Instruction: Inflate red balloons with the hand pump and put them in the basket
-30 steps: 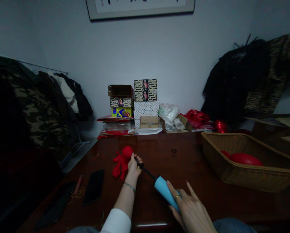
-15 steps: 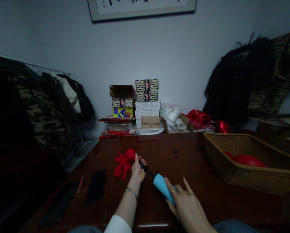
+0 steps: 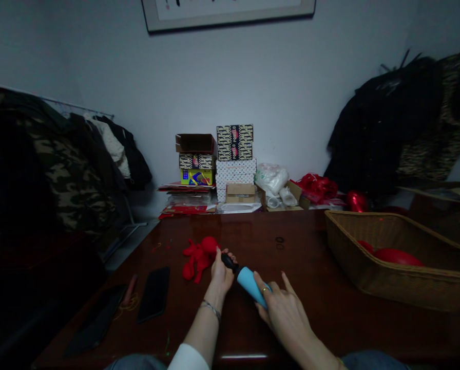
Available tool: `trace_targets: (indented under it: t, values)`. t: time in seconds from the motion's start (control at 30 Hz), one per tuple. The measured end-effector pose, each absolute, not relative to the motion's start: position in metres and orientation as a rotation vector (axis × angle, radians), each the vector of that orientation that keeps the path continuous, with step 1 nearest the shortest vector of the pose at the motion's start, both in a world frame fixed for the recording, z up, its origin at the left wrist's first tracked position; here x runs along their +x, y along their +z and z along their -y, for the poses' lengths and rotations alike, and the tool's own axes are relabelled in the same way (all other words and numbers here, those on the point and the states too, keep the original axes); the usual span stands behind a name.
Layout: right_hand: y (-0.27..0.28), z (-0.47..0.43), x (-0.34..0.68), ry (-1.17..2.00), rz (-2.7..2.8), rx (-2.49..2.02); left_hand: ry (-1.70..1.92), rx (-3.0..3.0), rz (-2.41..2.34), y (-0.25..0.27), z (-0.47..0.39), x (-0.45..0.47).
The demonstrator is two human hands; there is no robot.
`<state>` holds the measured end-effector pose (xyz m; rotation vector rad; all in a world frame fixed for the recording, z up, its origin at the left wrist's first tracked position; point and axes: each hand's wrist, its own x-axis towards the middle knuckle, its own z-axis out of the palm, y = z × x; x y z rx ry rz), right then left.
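Note:
My right hand grips the light blue barrel of a hand pump over the dark wooden table. My left hand is closed around the pump's black nozzle end, holding a red balloon onto it. Beside that hand lies a small heap of limp red balloons. The pump's black rod is hidden, the blue barrel sits close against my left hand.
A wicker basket with inflated red balloons stands at the right. A black phone and a second dark device lie at the left. Stacked boxes and plastic bags line the far edge. Coats hang on both sides.
My right hand has pushed the blue barrel forward toward my left hand, so the black rod seen earlier is no longer exposed. The view has drifted slightly.

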<state>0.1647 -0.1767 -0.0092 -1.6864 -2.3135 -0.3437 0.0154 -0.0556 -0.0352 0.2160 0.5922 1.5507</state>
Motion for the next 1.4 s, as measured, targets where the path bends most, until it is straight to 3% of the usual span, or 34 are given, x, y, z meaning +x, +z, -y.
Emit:
trace_targets:
  t: [0.63, 1.4]
  values:
    - [-0.016, 0.212, 0.201, -0.255, 2.308, -1.586, 1.631, 0.201, -0.543, -0.028, 0.03, -0.005]
    - [-0.01, 0.165, 0.159, -0.374, 2.33, -1.718, 1.609, 0.249, -0.801, -0.045, 0.043, 0.03]
